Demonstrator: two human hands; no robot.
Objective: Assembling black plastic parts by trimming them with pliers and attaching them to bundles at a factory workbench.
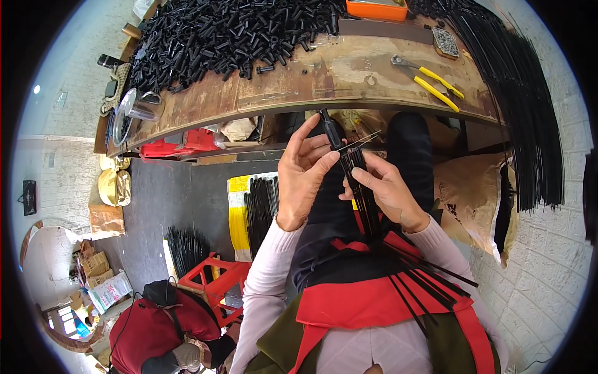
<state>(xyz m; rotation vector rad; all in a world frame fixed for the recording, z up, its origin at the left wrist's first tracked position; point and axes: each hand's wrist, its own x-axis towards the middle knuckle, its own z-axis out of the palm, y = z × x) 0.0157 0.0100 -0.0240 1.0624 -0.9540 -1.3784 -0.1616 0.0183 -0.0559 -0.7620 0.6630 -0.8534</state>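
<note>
My left hand [304,168] is raised over my lap, its fingers curled around a short black tubular piece [333,132] that points up toward the table edge. Its thumb presses near the tube's lower end. Just to the right, my right hand [385,187] grips a bundle of thin black rods [366,209] between thumb and fingers. The rods run down over my apron, and their other ends fan out at my right side. A thin pale strand [364,142] sticks out sideways where the tube meets the rods; what it belongs to cannot be made out.
On the wooden table [280,96] lie a heap of black tubes [230,37], yellow-handled pliers [430,84], an orange tray [377,9] and a clear cup [144,107]. Long black rods [529,124] hang off its right end. Behind a red stool [215,283], another person [156,330] bends at lower left.
</note>
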